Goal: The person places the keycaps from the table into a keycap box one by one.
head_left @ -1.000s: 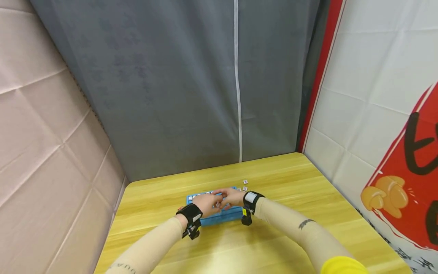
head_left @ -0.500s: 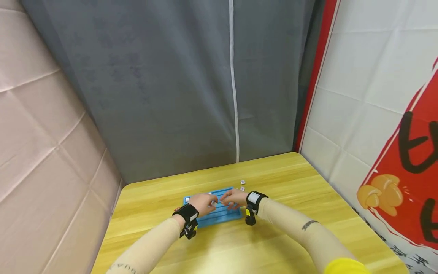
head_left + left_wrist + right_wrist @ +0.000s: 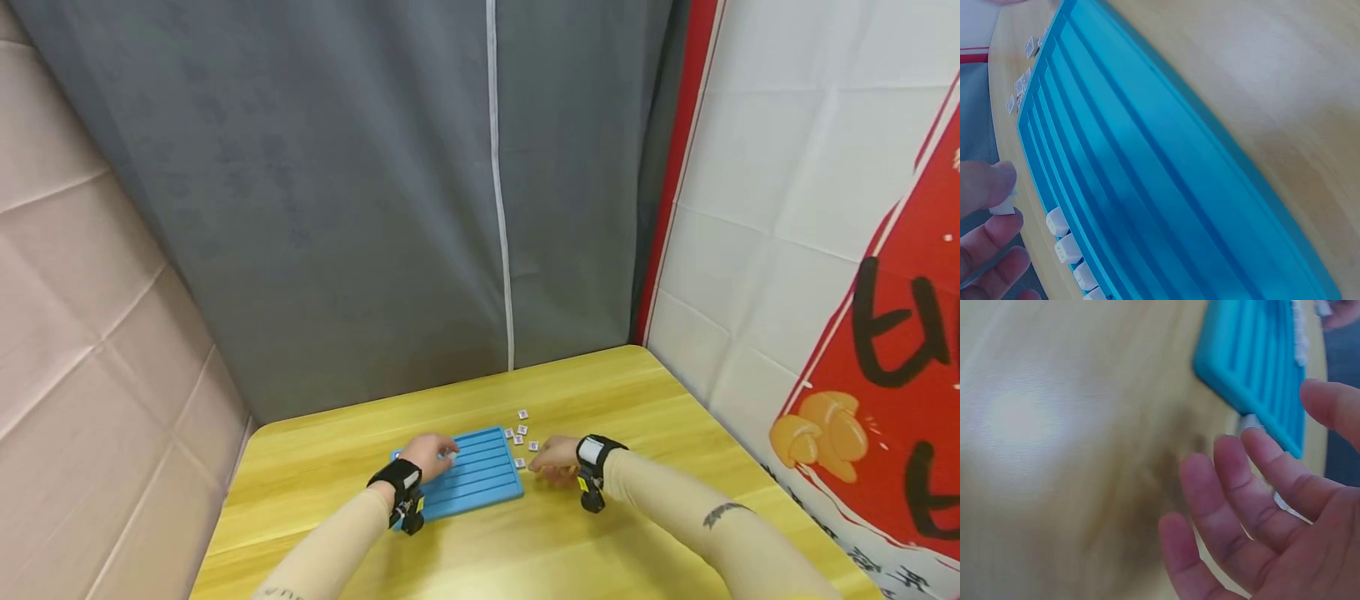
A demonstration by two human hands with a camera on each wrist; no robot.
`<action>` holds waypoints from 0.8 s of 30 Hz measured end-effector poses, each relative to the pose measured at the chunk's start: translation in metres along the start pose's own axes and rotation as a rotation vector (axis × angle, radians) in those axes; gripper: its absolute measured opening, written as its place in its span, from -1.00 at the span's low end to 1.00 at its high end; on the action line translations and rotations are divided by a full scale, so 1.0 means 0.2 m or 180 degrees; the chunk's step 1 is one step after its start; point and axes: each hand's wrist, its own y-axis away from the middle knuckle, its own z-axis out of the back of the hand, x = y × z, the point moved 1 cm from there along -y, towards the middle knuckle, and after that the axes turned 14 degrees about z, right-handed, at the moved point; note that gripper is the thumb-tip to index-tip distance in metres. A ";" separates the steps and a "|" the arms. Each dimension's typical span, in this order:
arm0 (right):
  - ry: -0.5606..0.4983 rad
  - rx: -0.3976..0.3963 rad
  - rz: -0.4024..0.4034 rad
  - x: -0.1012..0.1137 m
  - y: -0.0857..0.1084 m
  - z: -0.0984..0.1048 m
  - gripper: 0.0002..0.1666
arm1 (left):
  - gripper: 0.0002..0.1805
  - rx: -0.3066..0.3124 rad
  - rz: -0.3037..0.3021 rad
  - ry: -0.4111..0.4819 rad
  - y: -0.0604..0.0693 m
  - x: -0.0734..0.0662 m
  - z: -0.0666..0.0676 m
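Left hand [image 3: 426,455]: thumb and forefinger pinch a small white block [image 3: 1004,207]. Right hand [image 3: 557,455]: well apart from the left, fingers loosely spread. Taking the blue tray [image 3: 480,477], ridged into parallel channels, as dial, matching seated blocks [image 3: 1068,249] line its edge near ten o'clock; loose blocks [image 3: 522,430] (dark marks too small to read) lie toward two. Red banner [image 3: 911,400], toward three: large black characters, cropped.
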 end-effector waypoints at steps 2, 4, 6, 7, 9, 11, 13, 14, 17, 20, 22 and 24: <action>-0.0067 0.0021 -0.0032 -0.04 0.00 -0.03 -0.67 | -0.79 0.0015 0.0067 0.0063 -0.02 0.00 0.00; -0.0100 0.0078 0.0019 -0.07 -0.02 -0.06 -0.66 | -0.78 0.0042 0.0164 0.0075 -0.04 -0.01 0.00; -0.0135 0.0139 0.0014 -0.08 -0.03 -0.09 -0.67 | -0.79 0.0082 0.0238 0.0110 -0.05 -0.03 0.00; -0.0132 0.0178 0.0047 -0.08 -0.04 -0.10 -0.66 | -0.79 0.0094 0.0260 0.0107 -0.06 -0.03 -0.01; -0.0128 0.0302 0.0042 -0.06 -0.05 -0.10 -0.64 | -0.79 0.0096 0.0264 0.0027 -0.08 -0.04 -0.01; -0.0140 0.0424 -0.0041 -0.03 -0.04 -0.10 -0.63 | -0.79 0.0095 0.0206 -0.0061 -0.10 -0.06 -0.02; -0.0134 0.0530 -0.0078 -0.01 -0.04 -0.09 -0.63 | -0.77 0.0055 0.0177 -0.0220 -0.13 -0.08 -0.02; -0.0130 0.0569 -0.0119 0.00 -0.04 -0.09 -0.64 | -0.75 0.0009 0.0146 -0.0322 -0.15 -0.08 -0.02; -0.0008 0.0590 -0.0136 0.02 -0.06 -0.08 -0.63 | -0.72 -0.0133 0.0147 -0.0498 -0.19 -0.09 -0.01; 0.0125 0.0590 -0.0102 0.03 -0.08 -0.09 -0.60 | -0.78 -0.0274 0.0211 -0.0562 -0.21 -0.09 0.00; 0.0185 0.0589 -0.0109 0.03 -0.09 -0.11 -0.59 | -0.85 -0.0331 0.0244 -0.0598 -0.20 -0.09 0.00; 0.0201 0.0564 -0.0123 0.03 -0.09 -0.13 -0.59 | -0.93 -0.0359 0.0250 -0.0614 -0.19 -0.08 -0.01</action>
